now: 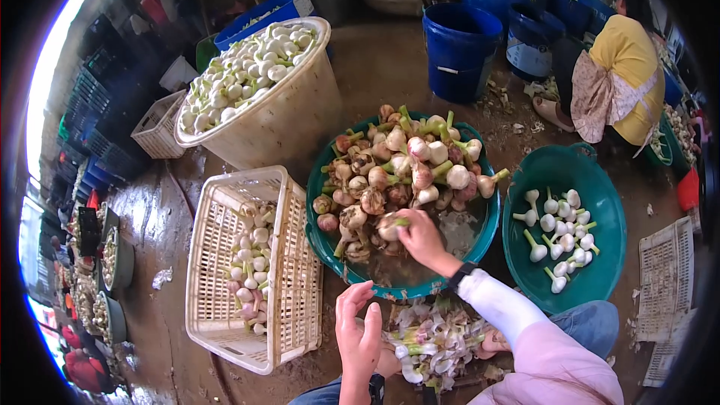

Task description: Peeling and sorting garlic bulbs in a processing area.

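Note:
My right hand [424,241] is closed around the green stem end of an unpeeled garlic bulb [388,227], at the near side of a green basin [494,225] heaped with unpeeled garlic [400,163]. Nearer to me, my left hand [359,329] is raised with its fingers apart and nothing in it. Between my feet lies a pile of garlic peelings [436,343]. A second green basin [529,180] at the right holds peeled white bulbs [567,225] with short green stems. The white plastic crate [278,270] at the left holds more garlic bulbs [253,264].
Beyond the crate stands a large pale tub [292,101] piled with white garlic. A blue bucket [461,56] is behind the heaped basin. A person in yellow [630,67] crouches at the upper right. A flat plastic crate [666,275] lies at the right on the wet floor.

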`<control>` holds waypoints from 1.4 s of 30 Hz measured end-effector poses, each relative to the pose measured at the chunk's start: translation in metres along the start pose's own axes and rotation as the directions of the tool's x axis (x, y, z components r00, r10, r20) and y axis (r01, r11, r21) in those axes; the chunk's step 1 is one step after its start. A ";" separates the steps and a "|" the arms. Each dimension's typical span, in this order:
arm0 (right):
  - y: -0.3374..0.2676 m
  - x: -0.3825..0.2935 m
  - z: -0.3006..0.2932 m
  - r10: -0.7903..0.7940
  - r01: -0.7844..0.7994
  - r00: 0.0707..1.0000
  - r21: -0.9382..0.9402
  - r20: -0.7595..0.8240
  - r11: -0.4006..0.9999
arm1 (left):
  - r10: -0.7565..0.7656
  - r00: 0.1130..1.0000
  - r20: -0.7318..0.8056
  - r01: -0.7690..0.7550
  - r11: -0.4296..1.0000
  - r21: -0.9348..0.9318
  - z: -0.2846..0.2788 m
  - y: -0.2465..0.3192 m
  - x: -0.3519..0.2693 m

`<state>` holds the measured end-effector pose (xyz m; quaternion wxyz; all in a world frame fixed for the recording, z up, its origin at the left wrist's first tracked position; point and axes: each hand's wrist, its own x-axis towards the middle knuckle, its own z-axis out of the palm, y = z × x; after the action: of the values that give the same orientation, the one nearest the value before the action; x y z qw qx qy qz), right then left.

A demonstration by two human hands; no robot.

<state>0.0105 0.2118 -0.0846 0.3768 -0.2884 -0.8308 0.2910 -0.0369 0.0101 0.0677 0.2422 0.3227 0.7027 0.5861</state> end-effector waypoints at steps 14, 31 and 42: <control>-0.001 -0.056 -0.038 0.269 -0.842 0.529 0.460 0.805 0.281 | -0.047 0.988 0.144 -0.020 0.900 0.435 0.028 -0.037 -0.010; -0.135 -0.081 -0.160 0.333 -0.696 0.718 0.628 0.611 0.349 | 0.248 0.944 0.217 -0.293 0.933 0.209 0.045 0.023 -0.061; -0.121 -0.083 -0.164 0.270 -0.618 0.785 0.671 0.558 0.410 | -0.108 0.941 0.321 0.217 0.919 -0.328 0.055 0.014 -0.056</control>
<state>0.1551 0.1172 0.0517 0.2122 -0.2301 -0.5349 0.7848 0.0426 0.0071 0.0684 0.4479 0.2971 0.5642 0.6267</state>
